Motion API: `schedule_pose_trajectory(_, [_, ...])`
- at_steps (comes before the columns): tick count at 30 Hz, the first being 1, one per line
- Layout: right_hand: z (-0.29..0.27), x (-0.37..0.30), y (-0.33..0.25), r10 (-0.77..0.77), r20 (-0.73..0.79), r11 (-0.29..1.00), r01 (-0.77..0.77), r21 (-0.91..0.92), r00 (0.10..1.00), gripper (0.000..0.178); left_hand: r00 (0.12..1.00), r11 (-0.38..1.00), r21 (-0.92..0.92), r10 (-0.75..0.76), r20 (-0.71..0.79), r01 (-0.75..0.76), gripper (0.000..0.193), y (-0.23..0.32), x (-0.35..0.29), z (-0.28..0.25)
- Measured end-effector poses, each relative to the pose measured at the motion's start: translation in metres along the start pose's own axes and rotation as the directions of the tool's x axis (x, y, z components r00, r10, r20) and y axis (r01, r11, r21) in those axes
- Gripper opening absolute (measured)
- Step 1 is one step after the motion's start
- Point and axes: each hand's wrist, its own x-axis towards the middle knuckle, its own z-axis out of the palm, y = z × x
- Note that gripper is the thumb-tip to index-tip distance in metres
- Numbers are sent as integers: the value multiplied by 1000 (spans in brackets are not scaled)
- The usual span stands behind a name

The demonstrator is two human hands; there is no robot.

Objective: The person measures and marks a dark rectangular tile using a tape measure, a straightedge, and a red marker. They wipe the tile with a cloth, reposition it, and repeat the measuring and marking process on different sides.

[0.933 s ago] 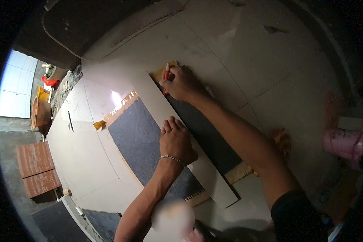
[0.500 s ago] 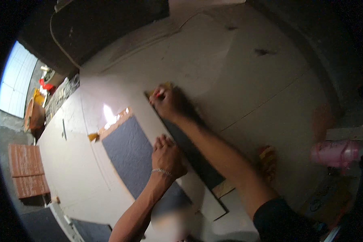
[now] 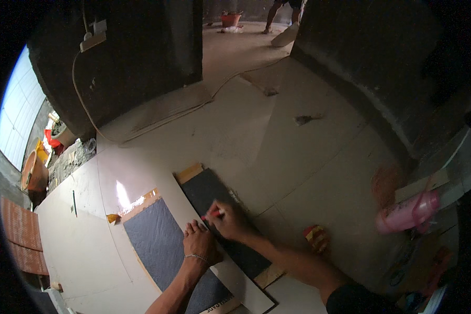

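A long pale strip (image 3: 240,280) with a dark edge lies slantwise, with dark grey slab surface on both sides of it. Left of the strip is a textured grey slab (image 3: 159,235); on its right a darker slab (image 3: 201,189) shows. Whether they join beneath is hidden. My left hand (image 3: 199,245) presses on the strip, fingers stretched out, a bracelet round its wrist. Close beside it, my right hand (image 3: 229,224) is closed around a slim red pen-like tool (image 3: 218,213), its tip at the strip's right edge.
Brown cardboard (image 3: 189,172) shows at the slab ends. A red-and-yellow object (image 3: 316,239) and a pink container (image 3: 411,211) stand right. A cable (image 3: 167,122) crosses the pale floor. Tiles (image 3: 22,230) lean left. A person's legs (image 3: 273,17) appear beyond the opening.
My right hand has come from the strip's far end back toward me, to beside my left hand. The left hand stays on the strip. The view has tilted up, showing the opening.
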Motion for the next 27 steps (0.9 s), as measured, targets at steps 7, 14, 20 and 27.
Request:
schedule_pose_trajectory(7, [-30, -122, -48, 321, 20, 946, -321, 48, 947, 15, 1000, 999, -24, 31, -6, -31, 90, 1, 0, -8])
schedule_pose_trajectory(14, [-68, -211, -83, 219, 95, 902, -164, -400, 971, 11, 1000, 999, -47, 11, -3, -11, 82, -1, 0, -10])
schedule_pose_trajectory(20, [-72, -209, -82, 308, -52, 951, -306, 38, 950, 19, 997, 999, -34, -33, 73, 36, 81, 5, 0, -19])
schedule_pose_trajectory(27, [-68, -192, -75, 356, 53, 915, -336, -225, 933, 16, 999, 999, 30, -31, 37, 30, 85, 7, -2, -17])
